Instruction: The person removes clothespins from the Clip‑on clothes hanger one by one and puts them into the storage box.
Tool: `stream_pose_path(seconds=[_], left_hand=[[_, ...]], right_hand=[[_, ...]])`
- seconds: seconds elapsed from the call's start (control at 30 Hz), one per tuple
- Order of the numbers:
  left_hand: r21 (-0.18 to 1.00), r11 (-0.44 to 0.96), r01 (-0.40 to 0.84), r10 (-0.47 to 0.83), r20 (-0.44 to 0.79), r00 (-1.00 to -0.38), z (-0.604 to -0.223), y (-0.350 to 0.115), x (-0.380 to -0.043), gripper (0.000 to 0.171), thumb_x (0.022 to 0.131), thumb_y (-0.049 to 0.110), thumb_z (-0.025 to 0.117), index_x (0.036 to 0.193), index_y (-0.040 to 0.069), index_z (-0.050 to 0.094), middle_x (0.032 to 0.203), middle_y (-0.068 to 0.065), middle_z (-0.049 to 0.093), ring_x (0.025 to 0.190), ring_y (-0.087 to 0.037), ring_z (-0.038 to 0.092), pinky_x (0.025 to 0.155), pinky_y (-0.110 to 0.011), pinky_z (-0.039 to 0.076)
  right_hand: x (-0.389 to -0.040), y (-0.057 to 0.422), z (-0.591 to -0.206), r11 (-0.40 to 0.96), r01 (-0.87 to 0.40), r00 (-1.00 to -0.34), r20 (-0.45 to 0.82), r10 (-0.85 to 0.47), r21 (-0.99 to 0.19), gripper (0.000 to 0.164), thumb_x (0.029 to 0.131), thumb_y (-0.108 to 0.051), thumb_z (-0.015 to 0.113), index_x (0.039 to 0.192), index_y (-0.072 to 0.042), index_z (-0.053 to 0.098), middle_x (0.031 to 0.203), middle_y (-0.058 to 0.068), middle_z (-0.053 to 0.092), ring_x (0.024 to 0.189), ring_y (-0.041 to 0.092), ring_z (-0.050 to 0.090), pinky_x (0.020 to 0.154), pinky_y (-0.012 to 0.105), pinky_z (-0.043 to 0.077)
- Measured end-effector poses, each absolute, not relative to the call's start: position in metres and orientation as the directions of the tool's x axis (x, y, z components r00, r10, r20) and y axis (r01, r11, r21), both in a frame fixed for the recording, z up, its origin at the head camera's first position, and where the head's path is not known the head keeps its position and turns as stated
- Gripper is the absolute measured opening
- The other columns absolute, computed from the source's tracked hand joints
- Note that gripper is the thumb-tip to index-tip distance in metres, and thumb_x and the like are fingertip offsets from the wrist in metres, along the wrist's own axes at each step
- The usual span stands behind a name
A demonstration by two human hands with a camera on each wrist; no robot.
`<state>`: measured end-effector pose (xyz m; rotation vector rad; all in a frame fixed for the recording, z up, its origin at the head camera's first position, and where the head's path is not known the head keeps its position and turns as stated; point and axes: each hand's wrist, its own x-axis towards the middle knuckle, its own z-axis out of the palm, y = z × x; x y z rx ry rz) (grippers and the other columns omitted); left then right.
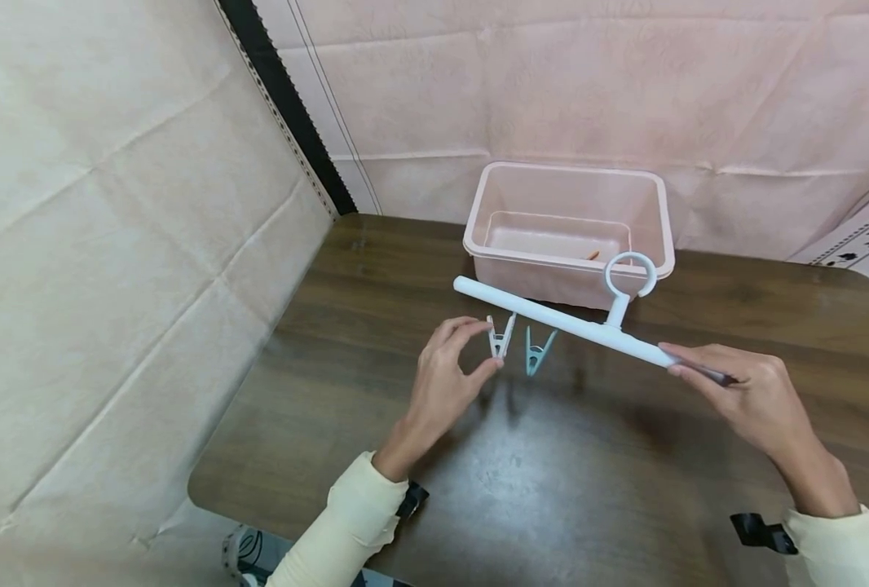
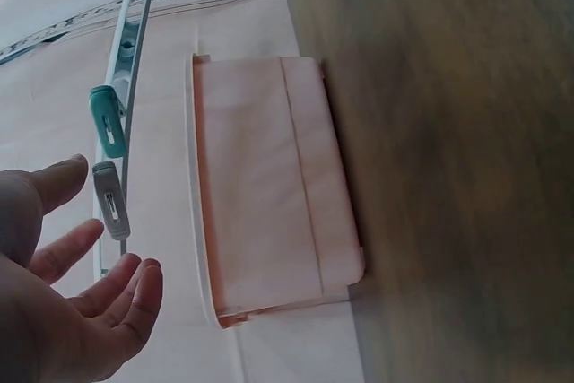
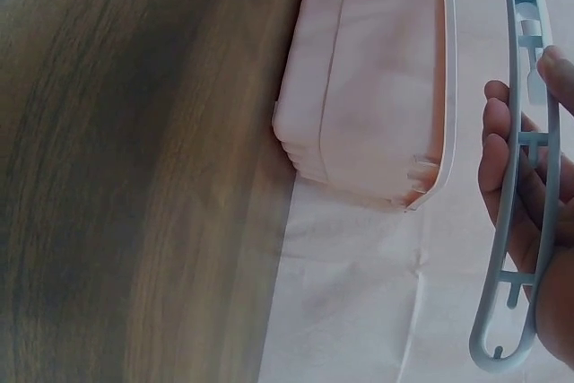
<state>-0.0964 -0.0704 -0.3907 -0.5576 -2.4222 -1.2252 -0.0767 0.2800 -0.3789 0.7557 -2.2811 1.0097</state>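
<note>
A pale blue plastic hanger [image 1: 561, 318] with an open round hook [image 1: 629, 273] is held aloft, tilted. My right hand [image 1: 760, 391] grips its right end between thumb and fingers; the right wrist view shows the slotted underside of the hanger [image 3: 502, 239]. Two clothespins sit along the bar's near side: a white-grey clothespin [image 1: 501, 336] on the left and a teal clothespin [image 1: 537, 352] beside it. My left hand [image 1: 445, 375] is at the grey clothespin [image 2: 111, 202], thumb and forefinger spread around it. In the left wrist view the fingertips appear just off it.
A pink plastic bin [image 1: 570, 281] stands at the table's back edge, a small orange piece [image 1: 593, 255] inside. The brown wooden table [image 1: 522, 489] lies under both hands. Pale cloth [image 1: 588, 90] covers the walls behind and to the left.
</note>
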Motion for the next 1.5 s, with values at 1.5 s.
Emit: stream_pose_path(seconds=[1.5], left_hand=[[0.766,0.520,0.379,0.154,0.352,-0.923,-0.399,-0.053,-0.095,0.042,0.094,-0.004,0.066,0.132,-0.003,0.048,0.083,-0.013,0.070,0.062,-0.016,0.065,0.051,-0.023,0.049]], right_hand=[[-0.083,0.286,-0.399,0.564,-0.671,-0.710,0.635,-0.304,-0.481,0.029,0.093,-0.029,0.072,0.104,-0.003,0.080,0.088,0.007,0.075,0.071,-0.003,0.058,0.058,0.012,0.038]])
